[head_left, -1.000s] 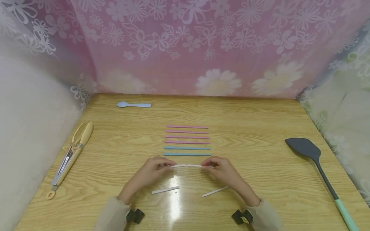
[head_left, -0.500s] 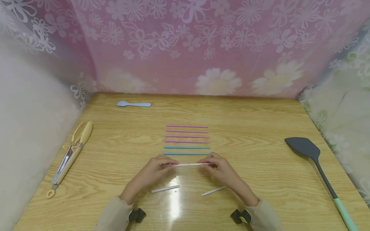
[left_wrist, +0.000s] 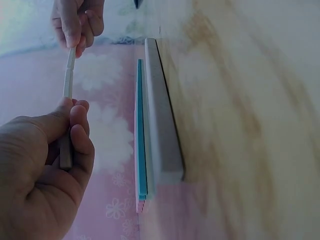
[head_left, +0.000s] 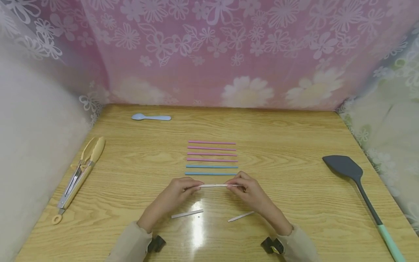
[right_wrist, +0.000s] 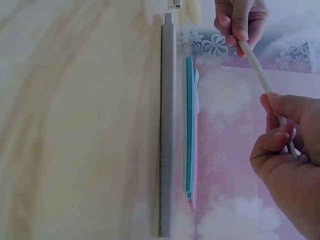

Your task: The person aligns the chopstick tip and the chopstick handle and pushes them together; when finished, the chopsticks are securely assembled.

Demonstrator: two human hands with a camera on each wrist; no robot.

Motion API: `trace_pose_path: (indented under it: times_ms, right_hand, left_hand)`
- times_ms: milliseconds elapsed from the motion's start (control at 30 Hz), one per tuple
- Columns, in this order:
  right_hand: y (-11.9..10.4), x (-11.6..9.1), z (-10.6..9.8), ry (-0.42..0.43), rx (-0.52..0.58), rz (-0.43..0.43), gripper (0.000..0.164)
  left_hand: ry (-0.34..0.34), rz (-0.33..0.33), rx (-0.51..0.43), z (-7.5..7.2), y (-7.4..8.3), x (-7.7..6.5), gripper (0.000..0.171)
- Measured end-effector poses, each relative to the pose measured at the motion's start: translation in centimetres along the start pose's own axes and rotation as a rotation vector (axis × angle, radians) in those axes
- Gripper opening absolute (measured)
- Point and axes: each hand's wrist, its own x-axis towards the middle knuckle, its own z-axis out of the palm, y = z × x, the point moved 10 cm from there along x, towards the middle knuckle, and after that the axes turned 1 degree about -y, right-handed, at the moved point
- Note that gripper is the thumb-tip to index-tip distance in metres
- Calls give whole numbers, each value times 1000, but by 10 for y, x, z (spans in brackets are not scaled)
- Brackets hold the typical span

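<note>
Just in front of the coloured row, both hands hold a slim white chopstick [head_left: 212,186] level above the table, its two halves meeting end to end at a joint between the hands. My left hand [head_left: 175,192] pinches the left half between thumb and fingers; its butt end shows inside the palm in the left wrist view. The right half is pinched by my right hand [head_left: 249,191]. Nearer the person lie two separate white chopstick halves, a left one [head_left: 187,214] and a right one [head_left: 241,216], the latter close to the right forearm.
Beyond the hands, several pink chopsticks [head_left: 212,148] and two blue chopsticks [head_left: 211,173] lie in parallel. Yellow-and-steel tongs [head_left: 78,178] lie left, a pale blue spoon [head_left: 151,117] at the back left. A dark spatula [head_left: 347,169] with a green handle lies right.
The two white halves, slightly bent at their joint a second ago, now lie in a straighter line. Both hands have shifted slightly away from the person, and the joint has moved a little right.
</note>
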Motion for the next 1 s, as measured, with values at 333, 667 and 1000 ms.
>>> trace_pose_path:
  times_ms: [333, 667, 1000]
  right_hand:
    - [-11, 1, -3, 40, -41, -54, 11]
    - [-30, -7, -4, 142, -119, -159, 14]
    - [-42, -11, -3, 192, -146, -260, 18]
  left_hand:
    - [53, 60, 39, -2, 10, 3, 21]
    - [247, 176, 101, -15, 27, 1, 18]
    - [310, 152, 100, -16, 29, -2, 23]
